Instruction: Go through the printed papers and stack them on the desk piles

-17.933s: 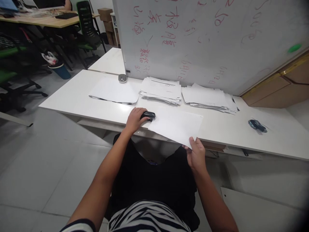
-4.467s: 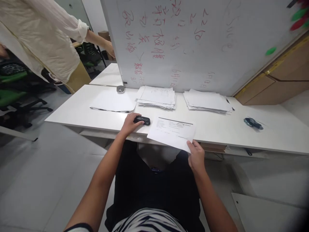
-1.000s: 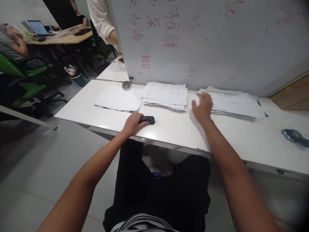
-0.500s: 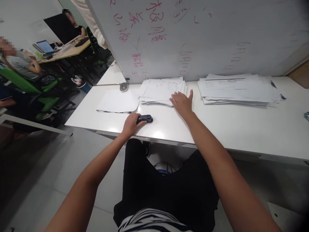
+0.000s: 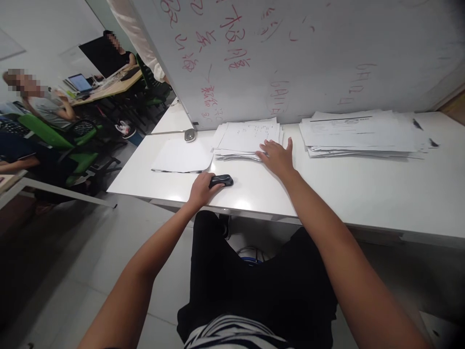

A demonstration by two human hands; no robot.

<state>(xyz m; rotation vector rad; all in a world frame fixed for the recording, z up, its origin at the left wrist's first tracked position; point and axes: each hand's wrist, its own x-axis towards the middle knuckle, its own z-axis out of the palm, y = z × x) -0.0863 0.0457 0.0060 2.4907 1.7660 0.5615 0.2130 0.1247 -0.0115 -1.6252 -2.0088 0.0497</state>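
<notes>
My left hand (image 5: 202,189) is closed around the back end of a black stapler (image 5: 223,181), which rests on the white desk near its front edge. My right hand (image 5: 276,158) lies with fingers spread on the front right corner of a stack of printed papers (image 5: 243,136). Left of that stack, a thinner pile of blank-looking sheets (image 5: 180,156) lies flat. A larger stack of papers (image 5: 341,134) sits to the right of my right hand, apart from it.
A small rounded grey-and-white object (image 5: 189,135) stands behind the thin pile. A whiteboard (image 5: 312,63) with red writing rises along the desk's (image 5: 363,194) back edge. People sit at other desks at the far left, near green chairs (image 5: 47,133).
The view has shifted slightly, so everything appears a little further right and lower. Both hands keep their places on the stapler and the paper stack.
</notes>
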